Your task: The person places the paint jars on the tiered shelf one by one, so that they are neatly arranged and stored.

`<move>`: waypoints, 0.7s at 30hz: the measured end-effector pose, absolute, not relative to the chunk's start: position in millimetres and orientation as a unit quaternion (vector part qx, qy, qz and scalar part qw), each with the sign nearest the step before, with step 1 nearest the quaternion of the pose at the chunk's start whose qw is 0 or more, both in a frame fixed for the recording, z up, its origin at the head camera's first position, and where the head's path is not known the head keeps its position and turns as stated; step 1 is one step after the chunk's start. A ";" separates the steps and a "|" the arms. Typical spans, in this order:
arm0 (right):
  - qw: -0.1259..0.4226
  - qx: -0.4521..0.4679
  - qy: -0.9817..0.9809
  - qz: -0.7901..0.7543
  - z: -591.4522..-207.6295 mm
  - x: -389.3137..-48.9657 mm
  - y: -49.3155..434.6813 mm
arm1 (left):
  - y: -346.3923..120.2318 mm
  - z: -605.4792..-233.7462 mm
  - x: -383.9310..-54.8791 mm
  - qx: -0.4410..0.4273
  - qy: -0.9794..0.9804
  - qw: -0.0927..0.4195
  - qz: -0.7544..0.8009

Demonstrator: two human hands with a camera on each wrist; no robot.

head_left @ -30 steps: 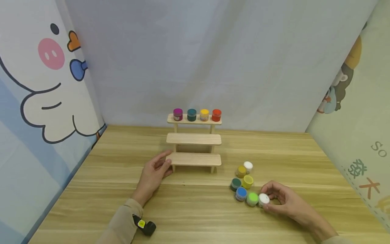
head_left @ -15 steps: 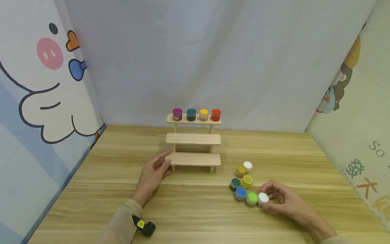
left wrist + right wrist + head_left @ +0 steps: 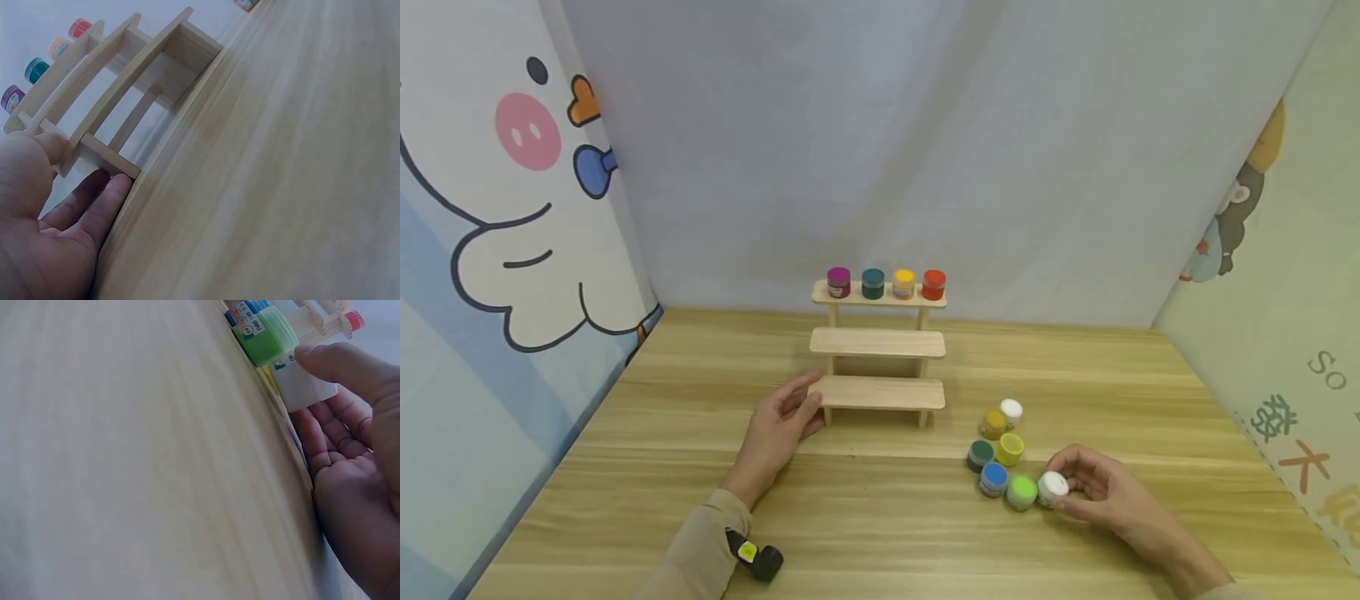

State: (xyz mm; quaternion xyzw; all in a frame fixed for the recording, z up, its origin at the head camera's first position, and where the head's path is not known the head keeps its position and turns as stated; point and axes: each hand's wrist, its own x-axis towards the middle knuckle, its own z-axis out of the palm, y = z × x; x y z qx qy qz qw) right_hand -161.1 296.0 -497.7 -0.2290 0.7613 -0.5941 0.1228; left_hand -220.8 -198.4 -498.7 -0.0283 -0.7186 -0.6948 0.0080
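Note:
A three-step wooden display rack [image 3: 877, 342] stands at the back of the table, with purple [image 3: 838, 282], teal [image 3: 872, 284], yellow-orange [image 3: 903, 284] and red [image 3: 933, 285] paint jars on its top step. My left hand [image 3: 777, 425] grips the left end of the bottom step; in the left wrist view the thumb lies on the board and the fingers [image 3: 103, 200] are by its side support. At the right, my right hand [image 3: 1108, 500] pinches a white-lidded paint jar [image 3: 1053, 487] between thumb and fingers, right beside a light green jar [image 3: 1022, 492].
Left of the right hand, several more jars stand in a loose cluster: blue [image 3: 993, 479], dark green [image 3: 981, 456], yellow [image 3: 1010, 449], ochre [image 3: 994, 424] and another white one [image 3: 1011, 412]. A pale curtain [image 3: 895, 150] hangs behind the wooden table [image 3: 865, 533].
The right hand and the white jar it pinches have shifted slightly to the right, a little away from the light green jar. My left hand stays on the rack.

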 end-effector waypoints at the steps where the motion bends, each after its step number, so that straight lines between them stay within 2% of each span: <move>1: 0.122 -0.230 0.754 -0.604 -498.1 -161.0 296.3 | -198.6 -498.8 -220.8 -0.029 -0.718 0.008 -0.695; 12: 0.092 -0.196 0.748 -0.627 -483.8 -165.9 297.8 | -198.5 -496.5 -218.7 -0.029 -0.714 0.005 -0.700; 21: 0.070 -0.223 0.769 -0.594 -442.4 -189.4 306.9 | -198.5 -495.8 -217.1 -0.029 -0.710 0.003 -0.704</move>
